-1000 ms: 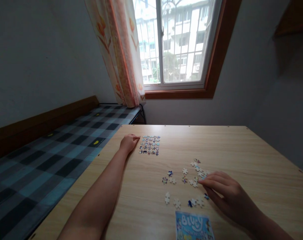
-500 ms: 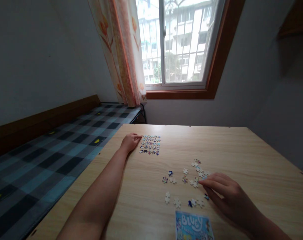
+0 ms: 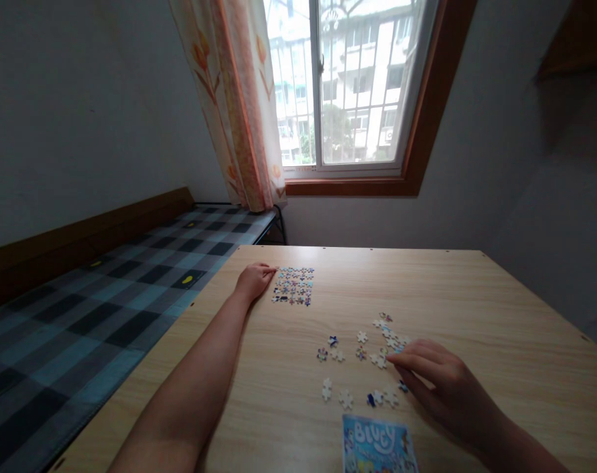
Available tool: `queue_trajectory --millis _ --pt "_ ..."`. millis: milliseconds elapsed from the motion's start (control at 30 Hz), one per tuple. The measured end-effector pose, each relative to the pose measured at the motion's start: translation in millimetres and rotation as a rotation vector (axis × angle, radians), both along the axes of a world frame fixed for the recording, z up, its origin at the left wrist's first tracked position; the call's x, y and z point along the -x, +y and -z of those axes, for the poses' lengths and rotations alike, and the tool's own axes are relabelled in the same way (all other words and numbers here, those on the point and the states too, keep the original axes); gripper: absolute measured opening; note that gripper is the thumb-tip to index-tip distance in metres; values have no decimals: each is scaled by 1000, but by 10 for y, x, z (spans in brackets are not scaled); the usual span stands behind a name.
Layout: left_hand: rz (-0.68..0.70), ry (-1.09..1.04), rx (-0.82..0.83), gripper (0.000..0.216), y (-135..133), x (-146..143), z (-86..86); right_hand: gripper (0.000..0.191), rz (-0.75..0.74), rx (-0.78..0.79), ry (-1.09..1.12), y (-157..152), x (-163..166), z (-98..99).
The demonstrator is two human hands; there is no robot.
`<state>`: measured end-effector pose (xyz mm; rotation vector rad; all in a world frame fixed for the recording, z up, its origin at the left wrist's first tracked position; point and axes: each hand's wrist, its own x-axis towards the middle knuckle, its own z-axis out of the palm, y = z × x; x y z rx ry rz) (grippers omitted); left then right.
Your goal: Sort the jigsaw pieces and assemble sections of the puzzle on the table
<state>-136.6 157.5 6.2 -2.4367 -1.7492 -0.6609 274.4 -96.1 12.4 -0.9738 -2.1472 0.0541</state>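
At the far left of the table, my left hand point(image 3: 253, 281) has its fingers pressed together at the upper left corner of a block of joined puzzle pieces point(image 3: 294, 286). Whatever sits between those fingertips is too small to make out. My right hand point(image 3: 441, 384) pinches with thumb and forefinger at the edge of a pale puzzle piece point(image 3: 378, 360) lying on the table. Around it are several loose pieces, some pale side up, some coloured, such as a pale one point(image 3: 362, 337), a patterned one point(image 3: 322, 355) and a dark blue one point(image 3: 333, 341).
A blue "Bluey" picture card or box point(image 3: 379, 444) lies at the near edge of the wooden table point(image 3: 456, 289). Left of the table stands a bed with a checked cover point(image 3: 131, 289). Beyond are a flowered curtain point(image 3: 243, 105) and a barred window point(image 3: 360, 85).
The whole view has shifted slightly, so things appear a little further left. Both hands keep nearly the same places relative to the pieces.
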Motion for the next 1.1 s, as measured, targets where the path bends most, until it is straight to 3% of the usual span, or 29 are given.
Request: queue_trajectory --millis 200,300,433,533,667,933,1100 --pt "-47 -12 -6 34 -26 -23 -42 18 53 -19 64 38 -60 5" --pt "-81 -44 -40 35 -9 -16 -50 15 177 0 162 119 -160 58" --pt "-184 -86 -77 41 32 16 -52 25 414 148 286 269 -297 190" --pt "-322 -94 -48 44 53 44 -55 36 482 294 279 371 -340 270" --pt "-420 -92 -11 45 68 60 -54 42 445 384 231 442 -335 308" --pt "-501 -55 37 42 26 1 -65 51 345 390 82 470 -290 345" --pt "-633 7 38 39 -43 -77 -111 60 366 475 51 538 -334 352"
